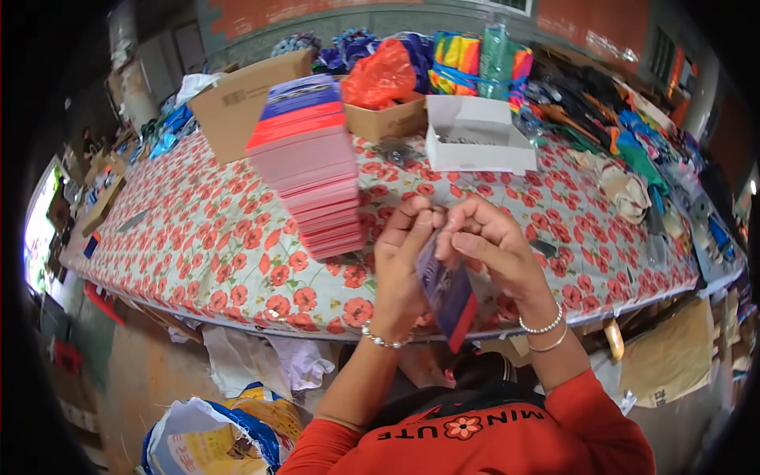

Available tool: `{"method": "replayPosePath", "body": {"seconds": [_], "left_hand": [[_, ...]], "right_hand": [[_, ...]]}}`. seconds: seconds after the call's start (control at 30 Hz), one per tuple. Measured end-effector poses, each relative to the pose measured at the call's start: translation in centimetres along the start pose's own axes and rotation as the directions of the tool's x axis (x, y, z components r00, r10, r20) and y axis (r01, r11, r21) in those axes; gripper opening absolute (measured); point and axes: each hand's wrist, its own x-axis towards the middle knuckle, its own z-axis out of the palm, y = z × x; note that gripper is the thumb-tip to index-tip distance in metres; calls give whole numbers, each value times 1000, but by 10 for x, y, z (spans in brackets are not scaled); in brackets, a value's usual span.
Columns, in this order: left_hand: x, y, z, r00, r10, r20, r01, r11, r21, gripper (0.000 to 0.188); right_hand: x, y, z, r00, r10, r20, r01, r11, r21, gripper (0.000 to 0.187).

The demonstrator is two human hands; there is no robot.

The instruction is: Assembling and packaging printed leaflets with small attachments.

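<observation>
A blue-purple printed card (pixel 450 294) with a red end hangs below my fingers in front of my body, tilted. My left hand (pixel 402 252) is closed in a pinch at its upper end. My right hand (pixel 500 252) is closed there too, thumb and fingertips close to those of my left. Something small seems to be between the fingertips, too small to make out. Just beyond my left hand rises a tall, leaning stack of similar cards (pixel 317 170), blue and red on top with pinkish edges.
A white open box (pixel 481 154) with small dark items stands beyond my hands, beside a brown carton (pixel 388 120) under a red plastic bag (pixel 381 75). Poppy-print cloth covers the table (pixel 237 273). Heaped fabrics lie at right. An open sack (pixel 202 443) stands on the floor at lower left.
</observation>
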Motion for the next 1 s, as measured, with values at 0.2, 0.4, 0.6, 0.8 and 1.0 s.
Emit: {"method": "replayPosePath", "body": {"seconds": [0.2, 0.4, 0.6, 0.8, 1.0], "left_hand": [[-3, -7, 15, 998, -32, 60, 23, 990, 141, 23], [-8, 0, 31, 999, -42, 11, 37, 965, 259, 21], [-15, -4, 40, 990, -46, 133, 5, 955, 295, 17], [-19, -3, 39, 982, -45, 186, -9, 960, 280, 13], [-25, -1, 33, 995, 13, 102, -36, 972, 233, 15]], "right_hand": [[-8, -9, -22, 996, -81, 20, 82, 996, -26, 11], [-7, -15, -33, 865, -495, 79, 456, 710, -537, 8], [-10, -18, -30, 807, -591, -15, 475, 664, -578, 8], [-11, -12, -21, 907, -420, -17, 393, 862, -319, 16], [-16, -3, 5, 975, -197, -99, 210, 968, 140, 21]]}}
